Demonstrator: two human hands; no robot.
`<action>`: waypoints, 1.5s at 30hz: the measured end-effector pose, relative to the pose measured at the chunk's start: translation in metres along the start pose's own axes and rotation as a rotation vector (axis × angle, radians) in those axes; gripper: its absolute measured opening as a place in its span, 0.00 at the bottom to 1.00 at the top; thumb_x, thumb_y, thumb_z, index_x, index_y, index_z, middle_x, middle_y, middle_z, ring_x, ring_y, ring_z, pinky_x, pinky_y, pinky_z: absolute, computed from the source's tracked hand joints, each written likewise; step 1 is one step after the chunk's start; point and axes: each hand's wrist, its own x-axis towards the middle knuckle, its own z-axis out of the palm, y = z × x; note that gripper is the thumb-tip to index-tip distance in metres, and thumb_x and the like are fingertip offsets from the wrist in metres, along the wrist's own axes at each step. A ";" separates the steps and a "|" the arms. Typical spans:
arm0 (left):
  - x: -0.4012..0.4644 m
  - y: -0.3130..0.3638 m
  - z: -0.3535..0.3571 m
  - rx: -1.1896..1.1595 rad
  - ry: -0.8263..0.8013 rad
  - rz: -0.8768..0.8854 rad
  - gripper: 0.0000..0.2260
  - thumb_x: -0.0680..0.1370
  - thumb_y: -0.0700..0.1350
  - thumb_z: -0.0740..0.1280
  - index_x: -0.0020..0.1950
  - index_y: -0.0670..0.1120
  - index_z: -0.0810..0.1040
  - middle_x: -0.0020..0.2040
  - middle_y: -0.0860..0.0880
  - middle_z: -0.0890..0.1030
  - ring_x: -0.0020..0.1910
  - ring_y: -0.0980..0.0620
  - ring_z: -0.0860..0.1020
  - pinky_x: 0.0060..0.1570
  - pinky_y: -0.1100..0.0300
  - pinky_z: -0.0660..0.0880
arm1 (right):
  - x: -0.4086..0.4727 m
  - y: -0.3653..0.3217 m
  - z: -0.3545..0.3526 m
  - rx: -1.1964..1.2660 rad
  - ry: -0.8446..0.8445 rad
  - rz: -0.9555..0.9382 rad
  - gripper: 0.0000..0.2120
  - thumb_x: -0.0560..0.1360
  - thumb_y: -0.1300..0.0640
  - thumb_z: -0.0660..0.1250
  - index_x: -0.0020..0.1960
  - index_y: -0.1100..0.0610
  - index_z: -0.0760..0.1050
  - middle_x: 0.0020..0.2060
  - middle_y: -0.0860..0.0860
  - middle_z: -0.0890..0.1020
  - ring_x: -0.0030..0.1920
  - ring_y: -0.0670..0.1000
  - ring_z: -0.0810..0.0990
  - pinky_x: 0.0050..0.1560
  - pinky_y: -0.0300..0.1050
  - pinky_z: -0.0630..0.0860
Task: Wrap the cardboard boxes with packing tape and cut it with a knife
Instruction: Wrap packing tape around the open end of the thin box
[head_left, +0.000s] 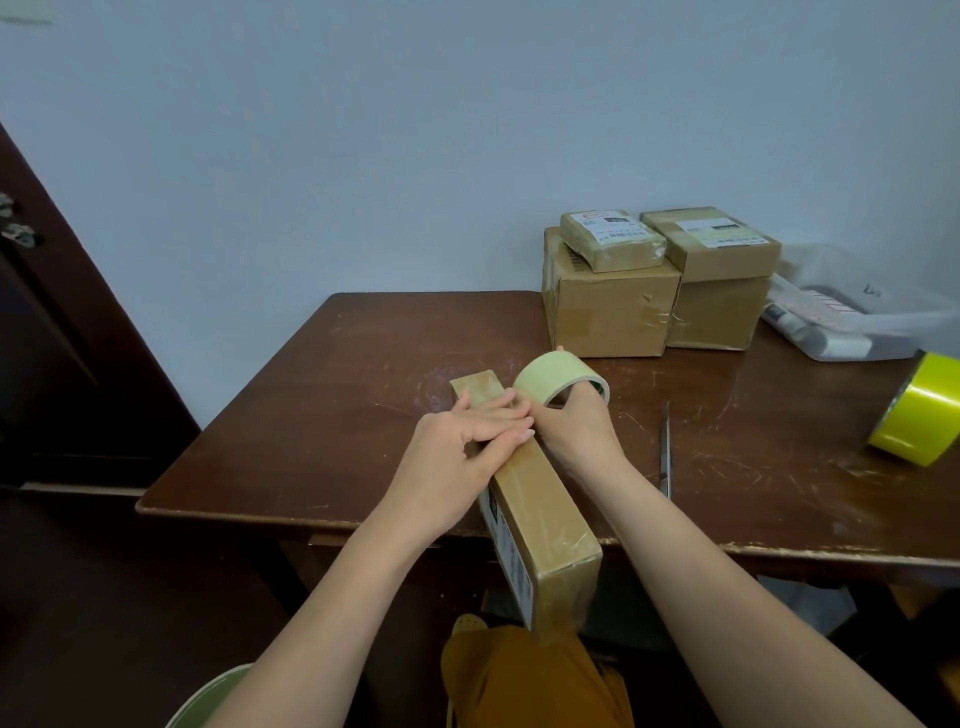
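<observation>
A long, narrow cardboard box (524, 488) lies on the bench (322, 374) running away from the person, its near end overhanging the bench's front edge above the lap. It looks stiff and light, likely easy to turn over with one hand, but its top already carries a glossy skin of tape, so a flat palm may slide on it; the safer hold is probably across the width, fingers over the long edges, where the card is firmest. The left hand (467, 441) lies on the top face with fingers fairly straight, pressing down near the middle of the box, a flat grip that pins rather than clasps. The right hand (574, 426) has its fingers hooked through the core of a pale roll of packing tape (558, 382), a closed grip on the roll, which stands on edge at the box's right side, touching or just beside the left fingertips. The tape itself is thin, sticky and apt to fold on itself, so it wants steady tension. A slim blade or pair of scissors (665, 452), too narrow to name for sure, lies on the bench just right of the right forearm. Further back stand stacked boxes (660, 291) against the pale wall (415, 130), a plastic-wrapped parcel (831, 327) beside them, and a yellow tape roll (917, 410) at the far right. The dark wooden top is scratched and worn.
</observation>
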 end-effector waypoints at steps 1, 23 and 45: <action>0.000 0.002 0.001 0.007 0.010 -0.017 0.12 0.79 0.44 0.69 0.60 0.56 0.78 0.62 0.64 0.75 0.65 0.73 0.68 0.75 0.63 0.53 | 0.000 0.001 0.000 0.009 0.002 0.007 0.20 0.77 0.54 0.71 0.64 0.61 0.72 0.56 0.57 0.80 0.57 0.56 0.80 0.42 0.42 0.75; -0.008 -0.012 -0.008 -0.414 -0.025 -0.418 0.56 0.60 0.61 0.80 0.79 0.63 0.49 0.71 0.66 0.54 0.73 0.57 0.62 0.69 0.57 0.66 | -0.017 -0.036 0.009 -0.302 -0.163 -0.494 0.31 0.82 0.36 0.44 0.81 0.47 0.45 0.51 0.45 0.80 0.49 0.42 0.76 0.49 0.41 0.70; -0.016 -0.048 0.013 -0.461 -0.049 -0.749 0.35 0.65 0.45 0.81 0.65 0.55 0.64 0.59 0.49 0.72 0.33 0.52 0.78 0.31 0.63 0.75 | -0.006 0.015 0.025 0.109 -0.056 -0.315 0.05 0.70 0.45 0.76 0.38 0.39 0.80 0.39 0.39 0.84 0.42 0.38 0.82 0.47 0.40 0.77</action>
